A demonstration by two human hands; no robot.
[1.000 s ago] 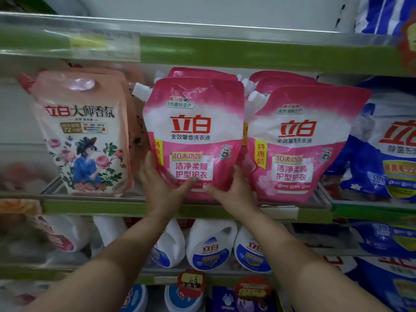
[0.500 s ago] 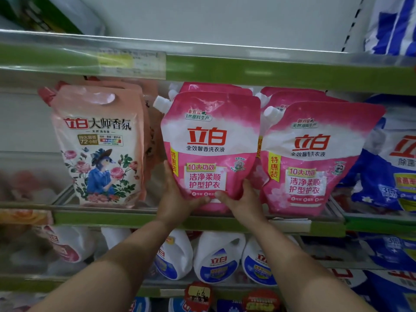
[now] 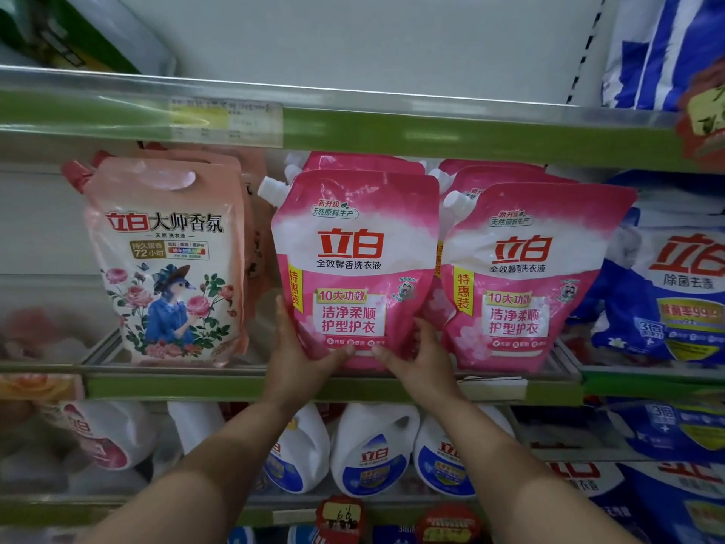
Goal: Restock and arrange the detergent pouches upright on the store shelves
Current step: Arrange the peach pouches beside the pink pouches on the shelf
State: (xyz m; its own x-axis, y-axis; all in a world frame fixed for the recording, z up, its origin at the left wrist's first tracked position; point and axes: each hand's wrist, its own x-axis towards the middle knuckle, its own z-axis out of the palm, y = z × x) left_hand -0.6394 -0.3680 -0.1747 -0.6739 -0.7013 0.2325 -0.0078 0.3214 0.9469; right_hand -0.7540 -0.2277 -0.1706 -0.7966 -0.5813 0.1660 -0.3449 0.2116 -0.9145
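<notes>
Up on the middle shelf [image 3: 243,387], both hands grip the lower corners of a glossy pink pouch [image 3: 355,265]. The left hand [image 3: 302,357] wraps its left edge with the thumb across the front; the right hand [image 3: 421,357] mirrors it, fingers curled behind, thumb on the front. This soft plastic pouch stands upright, its base at the shelf's front lip and its white screw spout [image 3: 270,189] at the top left corner. More pink pouches stand behind it, and a second row [image 3: 525,276] stands just beside it on the right. A peach floral pouch [image 3: 166,261] with a punched handle slot stands left. Blue pouches [image 3: 667,284] fill the right end. White rounded jugs [image 3: 372,449] line the shelf below.
</notes>
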